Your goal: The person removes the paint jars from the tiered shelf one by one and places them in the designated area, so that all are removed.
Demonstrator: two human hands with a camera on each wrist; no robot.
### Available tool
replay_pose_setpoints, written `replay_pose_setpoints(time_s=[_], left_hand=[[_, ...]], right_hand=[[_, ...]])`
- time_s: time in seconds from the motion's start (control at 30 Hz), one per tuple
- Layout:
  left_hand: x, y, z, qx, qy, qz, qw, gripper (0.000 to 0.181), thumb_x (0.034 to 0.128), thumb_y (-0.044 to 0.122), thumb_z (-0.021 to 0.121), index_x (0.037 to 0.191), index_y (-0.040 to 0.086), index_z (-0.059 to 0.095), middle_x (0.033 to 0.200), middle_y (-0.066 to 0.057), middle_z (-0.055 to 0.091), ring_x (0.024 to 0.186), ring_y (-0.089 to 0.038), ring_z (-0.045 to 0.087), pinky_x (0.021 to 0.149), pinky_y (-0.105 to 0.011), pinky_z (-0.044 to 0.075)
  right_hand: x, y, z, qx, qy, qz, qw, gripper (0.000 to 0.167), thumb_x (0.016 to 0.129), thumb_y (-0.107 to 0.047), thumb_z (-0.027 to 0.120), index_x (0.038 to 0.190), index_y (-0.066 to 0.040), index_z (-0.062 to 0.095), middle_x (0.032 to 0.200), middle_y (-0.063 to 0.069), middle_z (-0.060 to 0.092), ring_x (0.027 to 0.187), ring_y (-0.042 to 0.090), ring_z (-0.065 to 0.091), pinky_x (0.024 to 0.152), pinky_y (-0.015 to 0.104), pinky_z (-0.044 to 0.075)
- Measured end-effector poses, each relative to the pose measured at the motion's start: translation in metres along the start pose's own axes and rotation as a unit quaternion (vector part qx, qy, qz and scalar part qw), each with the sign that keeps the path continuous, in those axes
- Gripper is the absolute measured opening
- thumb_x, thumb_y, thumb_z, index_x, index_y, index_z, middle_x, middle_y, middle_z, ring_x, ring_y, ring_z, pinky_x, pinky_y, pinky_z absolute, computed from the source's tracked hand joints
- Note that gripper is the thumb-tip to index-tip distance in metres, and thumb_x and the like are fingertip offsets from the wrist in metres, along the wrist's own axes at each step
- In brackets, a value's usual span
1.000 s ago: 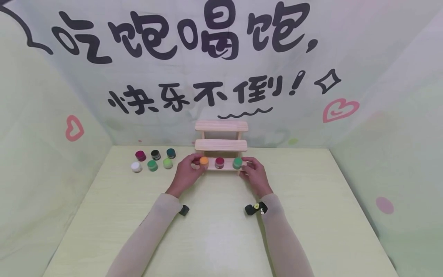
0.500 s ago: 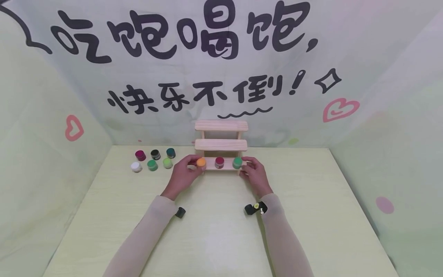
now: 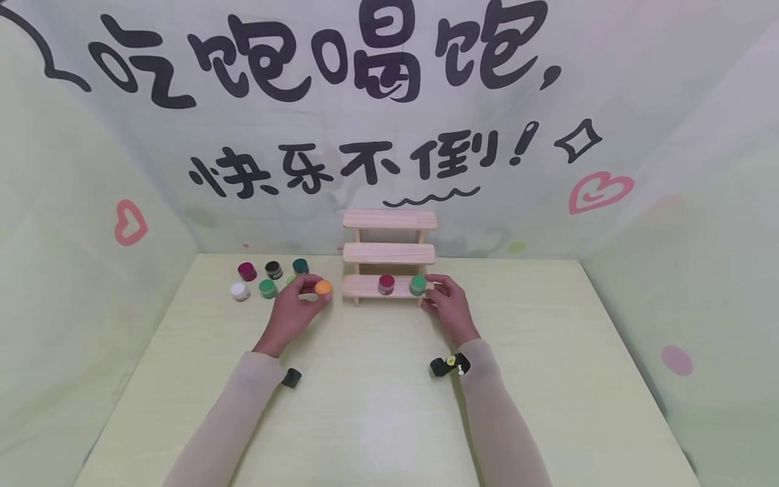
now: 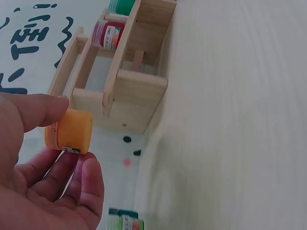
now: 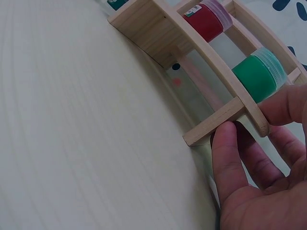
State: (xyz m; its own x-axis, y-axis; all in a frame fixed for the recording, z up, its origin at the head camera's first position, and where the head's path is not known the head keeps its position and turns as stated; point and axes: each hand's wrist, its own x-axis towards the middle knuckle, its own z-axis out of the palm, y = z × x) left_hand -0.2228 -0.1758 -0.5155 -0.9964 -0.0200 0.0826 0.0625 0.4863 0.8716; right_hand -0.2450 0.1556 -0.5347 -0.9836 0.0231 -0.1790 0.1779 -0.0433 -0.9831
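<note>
An orange paint jar (image 3: 323,288) is pinched in my left hand (image 3: 291,316), to the left of a three-tier wooden display stand (image 3: 389,253). The left wrist view shows the thumb and fingers on this jar (image 4: 72,130), off the table. My right hand (image 3: 452,310) grips the right end of the stand's lowest shelf; its fingertips touch the shelf end and leg (image 5: 216,122). A red jar (image 3: 386,285) sits mid-shelf, and a green jar (image 3: 418,285) stands at the right end, close to my right fingers. Part of my right hand is cut off in its wrist view.
Several more paint jars stand on the table at left: magenta (image 3: 247,272), black (image 3: 274,270), teal (image 3: 301,266), white (image 3: 240,291) and green (image 3: 268,289). A light green jar (image 4: 125,224) is partly behind my left hand. A printed cloth (image 3: 517,223) hangs behind the table.
My left hand has lifted the orange jar off the left end of the lowest shelf and moved it leftward, towards the other jars. The right hand stays at the stand.
</note>
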Motion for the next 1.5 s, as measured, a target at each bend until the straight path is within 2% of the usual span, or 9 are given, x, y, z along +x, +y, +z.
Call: replay_pose_setpoints(time_s=[0.27, 0.57, 0.87, 1.13, 1.5], left_hand=[[-0.005, -0.020, -0.020, 0.011, 0.021, -0.021, 0.9995, 0.044, 0.0710, 0.044, 0.070, 0.108, 0.028, 0.052, 0.103, 0.010, 0.055, 0.096, -0.013, 0.052, 0.074, -0.033, 0.048], [-0.014, -0.035, -0.032, 0.040, 0.020, -0.058, 0.9974, 0.048, 0.0712, 0.046, 0.069, 0.110, 0.024, 0.053, 0.104, 0.005, 0.056, 0.097, -0.015, 0.052, 0.073, -0.033, 0.046], [-0.020, -0.048, -0.043, 0.060, 0.020, -0.062, 0.9961, 0.044, 0.0730, 0.041, 0.070, 0.109, 0.023, 0.052, 0.103, 0.004, 0.057, 0.097, -0.016, 0.054, 0.081, -0.037, 0.043], [-0.020, -0.051, -0.049, 0.067, 0.001, -0.078, 0.9947, 0.046, 0.0729, 0.040, 0.070, 0.109, 0.019, 0.052, 0.103, -0.002, 0.058, 0.097, -0.021, 0.055, 0.083, -0.041, 0.042], [-0.020, -0.052, -0.049, 0.079, -0.007, -0.074, 0.9941, 0.045, 0.0753, 0.039, 0.068, 0.111, 0.019, 0.051, 0.104, -0.002, 0.058, 0.098, -0.022, 0.054, 0.083, -0.041, 0.042]], right_hand=[[-0.001, -0.001, 0.001, -0.006, 0.001, 0.005, 1.0000, 0.030, 0.084, -0.011, 0.057, 0.113, -0.019, 0.056, 0.102, 0.015, 0.052, 0.090, 0.025, 0.057, 0.079, 0.036, 0.049], [-0.001, 0.000, 0.000, -0.002, -0.001, 0.004, 1.0000, 0.030, 0.084, -0.010, 0.058, 0.113, -0.017, 0.055, 0.102, 0.015, 0.053, 0.091, 0.026, 0.057, 0.078, 0.035, 0.050], [-0.001, 0.000, 0.000, 0.009, -0.005, 0.004, 0.9999, 0.029, 0.083, -0.008, 0.057, 0.111, -0.017, 0.056, 0.100, 0.016, 0.054, 0.091, 0.027, 0.057, 0.077, 0.035, 0.050], [0.000, -0.001, 0.000, 0.007, 0.000, 0.011, 0.9999, 0.030, 0.084, -0.008, 0.057, 0.112, -0.018, 0.056, 0.101, 0.016, 0.054, 0.092, 0.028, 0.057, 0.078, 0.035, 0.050], [0.001, 0.000, 0.001, 0.003, 0.000, 0.010, 0.9999, 0.030, 0.083, -0.008, 0.057, 0.111, -0.018, 0.056, 0.102, 0.015, 0.054, 0.092, 0.026, 0.057, 0.078, 0.034, 0.050]])
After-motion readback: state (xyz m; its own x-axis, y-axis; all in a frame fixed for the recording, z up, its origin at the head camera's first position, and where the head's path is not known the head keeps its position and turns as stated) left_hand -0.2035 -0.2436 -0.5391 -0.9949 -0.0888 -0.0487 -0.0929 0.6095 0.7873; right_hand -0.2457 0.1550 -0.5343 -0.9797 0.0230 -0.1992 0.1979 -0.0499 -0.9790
